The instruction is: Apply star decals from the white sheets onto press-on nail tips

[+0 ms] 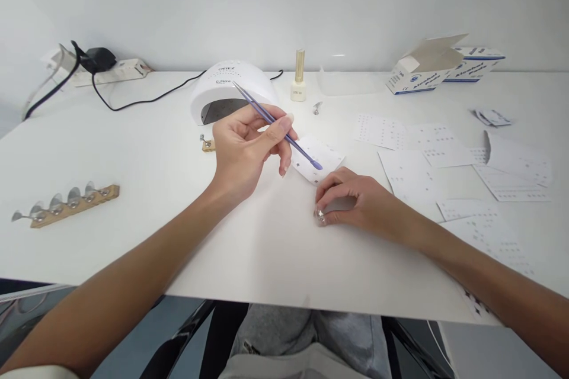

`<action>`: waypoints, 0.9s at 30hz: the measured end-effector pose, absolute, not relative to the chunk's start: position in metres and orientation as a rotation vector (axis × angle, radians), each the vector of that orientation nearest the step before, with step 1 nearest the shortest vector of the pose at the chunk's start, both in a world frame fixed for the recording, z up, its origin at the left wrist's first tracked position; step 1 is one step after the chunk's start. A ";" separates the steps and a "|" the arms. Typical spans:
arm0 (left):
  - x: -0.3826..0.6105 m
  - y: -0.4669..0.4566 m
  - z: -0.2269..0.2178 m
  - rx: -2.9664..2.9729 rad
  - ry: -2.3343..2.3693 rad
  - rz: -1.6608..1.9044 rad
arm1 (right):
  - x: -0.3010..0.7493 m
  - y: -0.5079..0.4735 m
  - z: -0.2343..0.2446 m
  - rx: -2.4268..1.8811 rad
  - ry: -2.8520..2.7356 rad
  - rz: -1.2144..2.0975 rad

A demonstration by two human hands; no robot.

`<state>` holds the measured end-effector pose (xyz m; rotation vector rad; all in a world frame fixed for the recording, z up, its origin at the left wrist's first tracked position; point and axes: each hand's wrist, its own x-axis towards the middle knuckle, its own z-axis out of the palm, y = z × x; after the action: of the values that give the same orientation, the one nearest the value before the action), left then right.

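My left hand is raised over the middle of the table, pinching a pair of purple tweezers. Their sharp end points up and away; the broad flat end hangs above a white sticker sheet with small dark stars. My right hand rests low at the sheet's near edge. Between its thumb and fingers is a small clear nail tip with a shiny silver star, partly hidden by the fingertips. Behind the left hand stands a white nail lamp.
A wooden holder carries several clear nail tips at left. Another wooden holder is mostly covered by my left hand. A polish bottle, a plastic tray and alcohol pad boxes stand behind. Sticker sheets spread across the right.
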<state>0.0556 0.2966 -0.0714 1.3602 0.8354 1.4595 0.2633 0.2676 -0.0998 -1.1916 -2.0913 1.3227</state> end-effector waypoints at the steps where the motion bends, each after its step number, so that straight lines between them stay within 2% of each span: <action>1: 0.055 0.297 -0.071 1.362 0.843 1.456 | 0.263 0.268 -0.099 -1.206 -2.089 1.328; 15: 0.047 0.300 -0.063 1.395 0.955 1.438 | 0.266 0.269 -0.090 -1.230 -2.154 1.354; 22: 0.036 0.310 -0.054 1.274 1.407 1.060 | 0.284 0.279 -0.069 -1.445 -2.087 1.438; 27: 0.043 0.309 -0.068 1.300 1.427 0.780 | 0.288 0.281 -0.060 -1.592 -1.906 1.470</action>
<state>0.0429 0.3089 -0.0677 1.2997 1.4268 0.7797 0.2881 0.2811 -0.0604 -1.5920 -1.9060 1.4699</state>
